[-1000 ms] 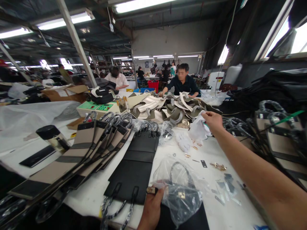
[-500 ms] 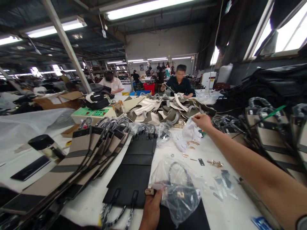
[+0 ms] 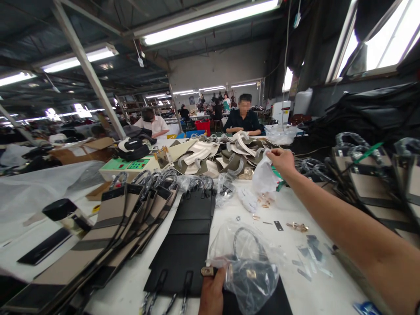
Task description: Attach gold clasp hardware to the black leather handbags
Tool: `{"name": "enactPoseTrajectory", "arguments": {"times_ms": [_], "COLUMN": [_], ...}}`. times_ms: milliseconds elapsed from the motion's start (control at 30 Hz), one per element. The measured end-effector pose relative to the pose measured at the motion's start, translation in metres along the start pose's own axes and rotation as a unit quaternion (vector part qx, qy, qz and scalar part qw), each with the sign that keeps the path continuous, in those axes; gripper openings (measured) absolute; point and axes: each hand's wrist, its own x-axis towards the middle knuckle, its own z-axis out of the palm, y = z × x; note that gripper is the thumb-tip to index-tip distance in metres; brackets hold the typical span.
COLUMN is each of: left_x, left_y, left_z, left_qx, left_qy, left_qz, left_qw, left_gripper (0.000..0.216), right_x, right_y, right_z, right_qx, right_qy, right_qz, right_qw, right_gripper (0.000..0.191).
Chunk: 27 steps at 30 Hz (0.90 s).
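Observation:
My left hand is closed on a black strap with a gold metal clasp at its end. Beside it, clear plastic wrap covers a black bag panel with a looped handle and a gold fitting. Farther out, my right hand pinches the top of a thin, crumpled white bag, which hangs over the table. Small gold hardware pieces lie just below that bag. Flat black bag panels with wrapped handles stretch out left of my left hand.
Beige and black bag panels stand fanned out on the left, near a dark-lidded bottle. Grey metal plates lie at the right. A heap of pale pieces covers the far side, where a co-worker sits.
My right hand has drawn the white bag upward, so it hangs longer and fuller. The left hand keeps its hold on the strap. The co-worker opposite has lowered a raised hand.

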Motion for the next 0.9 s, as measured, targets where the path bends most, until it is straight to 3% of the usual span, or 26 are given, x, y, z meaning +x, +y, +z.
{"name": "enactPoseTrajectory", "arguments": {"times_ms": [233, 567, 767, 900], "left_x": [0.006, 0.006, 0.006, 0.002], "left_y": [-0.011, -0.009, -0.011, -0.006], "left_z": [-0.002, 0.001, 0.004, 0.005], "left_qx": [0.016, -0.01, -0.036, -0.045], "left_qy": [0.0, -0.014, -0.015, -0.003], "left_qz": [0.002, 0.004, 0.002, 0.007], "left_qw": [1.0, 1.0, 0.999, 0.999], "left_gripper": [0.048, 0.048, 0.05, 0.043], "right_x": [0.001, 0.017, -0.004, -0.016], "right_y": [-0.001, -0.027, -0.019, -0.031], "right_z": [-0.002, -0.014, -0.01, -0.014], "right_qx": [0.014, 0.094, 0.055, 0.065], "right_qy": [-0.025, 0.006, -0.026, -0.049], "right_qz": [0.0, 0.009, 0.022, -0.006], "right_qw": [1.0, 0.996, 0.998, 0.997], "right_gripper": [0.036, 0.05, 0.038, 0.038]}}
